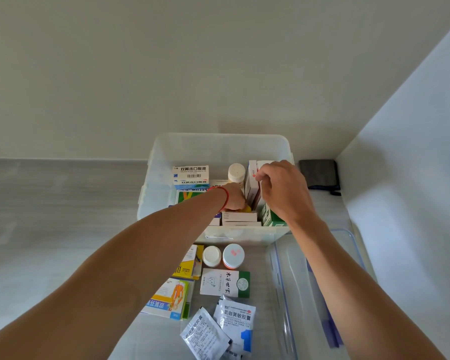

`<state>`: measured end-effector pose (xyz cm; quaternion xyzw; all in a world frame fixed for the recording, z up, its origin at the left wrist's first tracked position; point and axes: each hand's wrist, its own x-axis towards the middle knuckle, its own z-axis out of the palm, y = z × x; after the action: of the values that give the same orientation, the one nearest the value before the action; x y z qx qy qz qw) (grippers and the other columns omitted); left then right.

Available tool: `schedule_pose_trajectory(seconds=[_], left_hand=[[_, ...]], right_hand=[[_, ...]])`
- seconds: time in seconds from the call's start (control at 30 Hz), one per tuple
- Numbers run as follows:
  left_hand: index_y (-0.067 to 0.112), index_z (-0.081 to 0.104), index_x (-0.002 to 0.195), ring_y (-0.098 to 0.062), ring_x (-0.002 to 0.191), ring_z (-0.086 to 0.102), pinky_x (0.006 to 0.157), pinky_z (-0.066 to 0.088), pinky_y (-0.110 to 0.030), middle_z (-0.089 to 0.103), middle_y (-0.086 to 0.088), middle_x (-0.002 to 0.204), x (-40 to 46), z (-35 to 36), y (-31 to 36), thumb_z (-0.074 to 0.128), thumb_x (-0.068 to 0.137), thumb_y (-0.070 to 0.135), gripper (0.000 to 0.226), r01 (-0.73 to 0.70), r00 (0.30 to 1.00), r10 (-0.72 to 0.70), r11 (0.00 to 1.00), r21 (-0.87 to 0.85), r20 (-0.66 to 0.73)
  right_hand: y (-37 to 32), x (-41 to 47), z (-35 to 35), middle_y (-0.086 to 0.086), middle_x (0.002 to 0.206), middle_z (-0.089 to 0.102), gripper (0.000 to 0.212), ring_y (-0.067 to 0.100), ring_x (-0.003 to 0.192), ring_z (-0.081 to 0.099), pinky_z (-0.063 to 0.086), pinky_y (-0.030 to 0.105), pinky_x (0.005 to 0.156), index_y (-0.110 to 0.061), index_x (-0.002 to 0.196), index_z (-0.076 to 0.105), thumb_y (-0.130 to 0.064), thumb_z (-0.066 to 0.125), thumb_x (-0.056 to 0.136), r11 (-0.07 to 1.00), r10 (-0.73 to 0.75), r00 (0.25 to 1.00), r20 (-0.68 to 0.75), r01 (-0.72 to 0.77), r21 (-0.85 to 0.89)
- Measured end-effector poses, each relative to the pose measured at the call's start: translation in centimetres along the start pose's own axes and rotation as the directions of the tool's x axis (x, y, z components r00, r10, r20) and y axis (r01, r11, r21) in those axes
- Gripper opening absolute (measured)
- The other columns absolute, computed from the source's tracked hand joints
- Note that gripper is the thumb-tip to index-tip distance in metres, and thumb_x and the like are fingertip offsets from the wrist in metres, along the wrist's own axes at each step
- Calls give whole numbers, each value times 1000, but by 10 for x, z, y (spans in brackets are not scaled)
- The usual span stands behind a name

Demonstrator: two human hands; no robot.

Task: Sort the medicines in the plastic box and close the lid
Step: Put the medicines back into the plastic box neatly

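Translucent plastic box [220, 145], lidless, crowded with upright medicine cartons [252, 188].

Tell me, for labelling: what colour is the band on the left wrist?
Red, a thin band; head view.

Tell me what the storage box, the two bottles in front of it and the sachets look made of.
Storage box: translucent frosted plastic; the contents show through its walls. Bottles: likely plastic, with white matte caps. Sachets: probably foil or laminate, judging by the crinkled surface and crimped edges.
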<state>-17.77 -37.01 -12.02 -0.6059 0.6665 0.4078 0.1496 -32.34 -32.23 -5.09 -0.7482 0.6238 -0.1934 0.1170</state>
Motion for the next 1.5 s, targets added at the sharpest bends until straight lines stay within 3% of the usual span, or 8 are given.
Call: schedule_pose_trajectory(seconds=[0.1,0.33,0.5,0.87,0.97,1.1,1.23,1.5], left_hand=[[9,69,117,-25,102,65,97,53,-38,70,-12,112,-3,-3,-3,61,94,39,39,-14,1000,14,1000,10,12],[8,67,109,-20,80,64,69,50,-28,68,-5,91,3,-1,2,70,82,55,54,94,995,-95,995,-25,-38],[8,64,117,-25,103,66,96,54,-37,70,-10,109,9,-1,0,75,85,35,44,135,985,-158,953,-271,-64],[6,56,130,-32,117,65,110,45,-46,70,-13,123,12,-3,-1,77,83,6,51,211,977,-169,762,-612,127],[6,63,124,-33,112,67,102,52,-46,70,-12,120,14,-1,-4,80,81,18,48,168,983,-182,833,-527,26],[8,64,122,-31,112,66,103,51,-42,70,-13,119,17,3,-6,82,80,21,48,167,982,-187,823,-543,18],[11,64,118,-26,105,65,96,55,-37,69,-11,115,19,9,-3,72,87,26,35,123,983,-159,942,-311,-94],[10,53,105,-18,75,58,55,43,-24,62,-7,92,16,12,8,61,93,12,15,54,974,-46,998,30,-221]], right_hand=[[-1,-1,0,0,98,76,23,19,94,66,55,37,81,-15,94,77,-9,55,96,1000,-1,1000,-4,1,-9],[-1,-1,-1,0,93,76,23,19,91,64,54,38,78,-15,90,76,-9,56,97,1000,5,1000,-12,-5,-5],[-3,-2,-3,1,91,75,22,18,88,64,56,38,77,-13,89,75,-14,56,100,1000,-10,1000,-14,10,1],[-1,-2,-2,1,88,74,20,20,88,62,53,40,78,-12,88,74,-10,56,98,999,-17,999,-29,18,32],[-1,-2,0,0,88,74,20,19,87,62,54,39,77,-13,88,74,-10,57,97,999,-21,999,-37,22,33],[-1,-1,0,-1,87,74,20,17,86,62,53,35,76,-14,87,73,-11,57,97,999,-20,999,-42,21,38],[-3,-2,-1,0,87,74,20,19,86,62,50,33,75,-13,86,74,-10,57,97,999,-14,999,-40,16,47],[-3,-2,-3,2,85,73,23,21,86,61,51,38,76,-11,87,73,-12,54,98,999,-38,999,-33,38,19]])
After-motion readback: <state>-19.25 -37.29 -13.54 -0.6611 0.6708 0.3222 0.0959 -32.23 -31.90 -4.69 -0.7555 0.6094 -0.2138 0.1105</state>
